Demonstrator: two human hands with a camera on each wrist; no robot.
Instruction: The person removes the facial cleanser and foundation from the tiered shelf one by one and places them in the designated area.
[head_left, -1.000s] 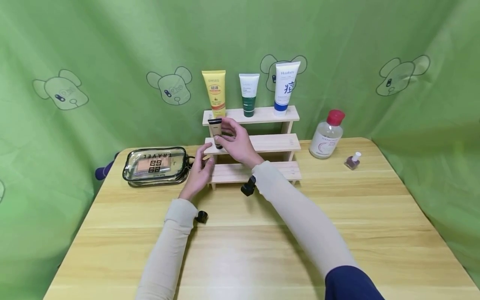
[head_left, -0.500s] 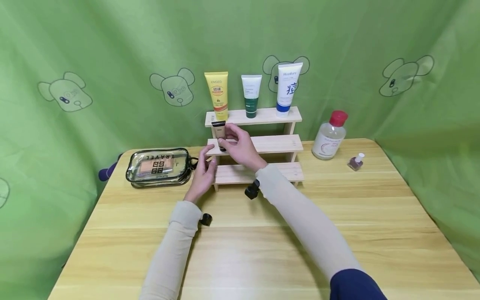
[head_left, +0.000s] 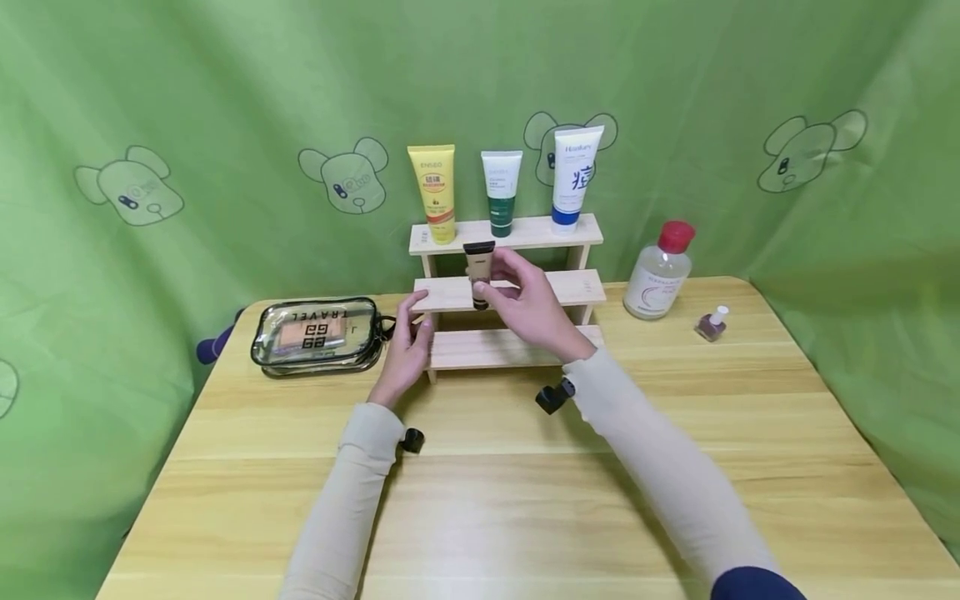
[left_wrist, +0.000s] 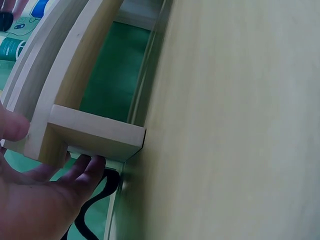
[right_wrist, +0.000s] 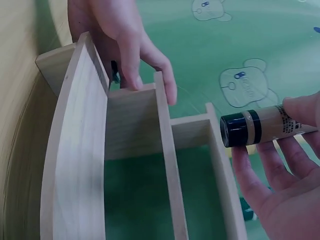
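Note:
My right hand pinches a small beige cosmetic tube between thumb and fingers. The tube is upright, black cap down, in front of the middle tier of a three-tier wooden display stand; whether it touches the board cannot be told. In the right wrist view, the tube's black cap points toward the stand. My left hand holds the stand's left end, with digits on both sides of its corner in the left wrist view. On the top tier stand a yellow tube, a white-and-green tube and a white-and-blue tube.
Left of the stand lies a clear travel pouch with things inside. To the right are a red-capped clear bottle and a small nail polish bottle. Green patterned cloth hangs behind the wooden table.
My right hand has carried the small tube rightward from the left end of the middle tier. The left hand stays at the stand's left end. The head view has shifted slightly.

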